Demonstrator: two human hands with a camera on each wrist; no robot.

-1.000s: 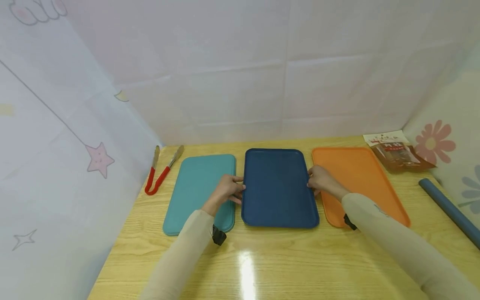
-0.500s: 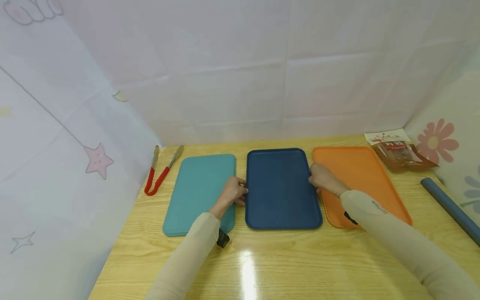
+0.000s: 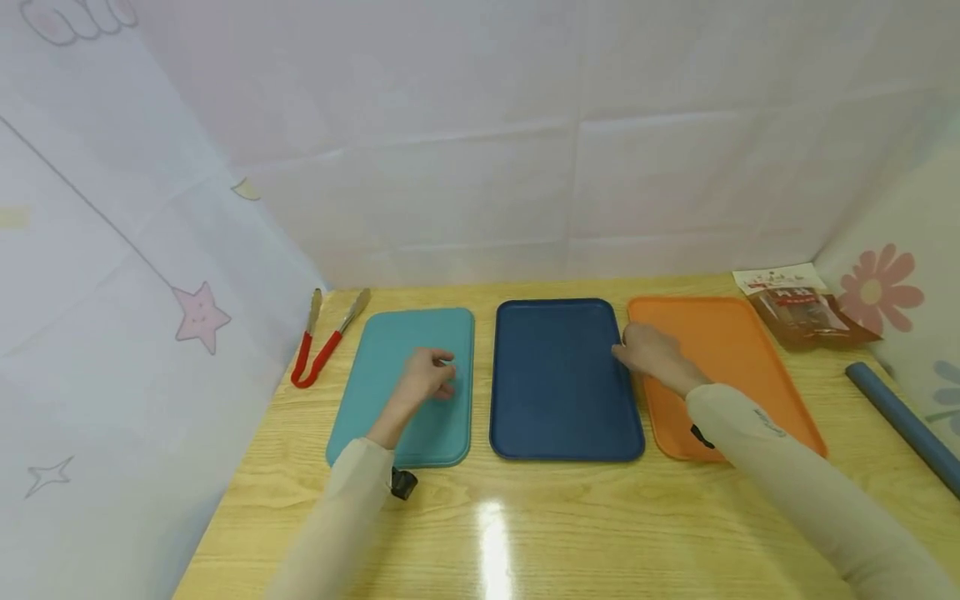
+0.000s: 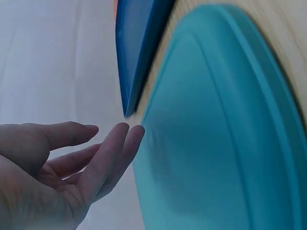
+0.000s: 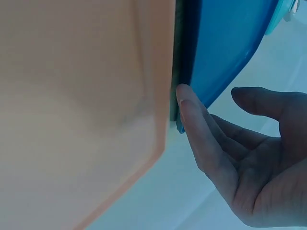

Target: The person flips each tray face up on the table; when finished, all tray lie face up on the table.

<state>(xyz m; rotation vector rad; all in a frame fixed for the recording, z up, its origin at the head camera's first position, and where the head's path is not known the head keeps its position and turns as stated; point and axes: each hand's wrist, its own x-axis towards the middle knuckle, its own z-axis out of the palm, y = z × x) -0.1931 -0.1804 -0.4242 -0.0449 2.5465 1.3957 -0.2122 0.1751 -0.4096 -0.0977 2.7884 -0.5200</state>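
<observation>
In the head view a dark blue tray [image 3: 558,383] lies flat on the wooden table, between a teal tray [image 3: 378,367] on the left and an orange tray [image 3: 720,358] on the right. Above the teal tray hovers my left hand [image 3: 426,375], holding nothing. Its fingers [image 4: 108,163] are loosely bent and the thumb is apart from them in the left wrist view. My right hand [image 3: 654,354] is at the blue tray's right edge. The right wrist view has its fingertips [image 5: 184,96] by that rim, apparently touching it, with the thumb held away.
Red-handled tongs [image 3: 322,354] lie spread at the back left. A brown snack pouch [image 3: 802,312] sits at the back right corner, with a blue-grey rod [image 3: 903,421] in front of it. Printed cloth walls [image 3: 450,167] enclose the table's back and sides.
The blue tray shifted slightly right, then stopped. My left hand has let go of its left edge and moved left over the teal tray. The right hand stays near the right edge.
</observation>
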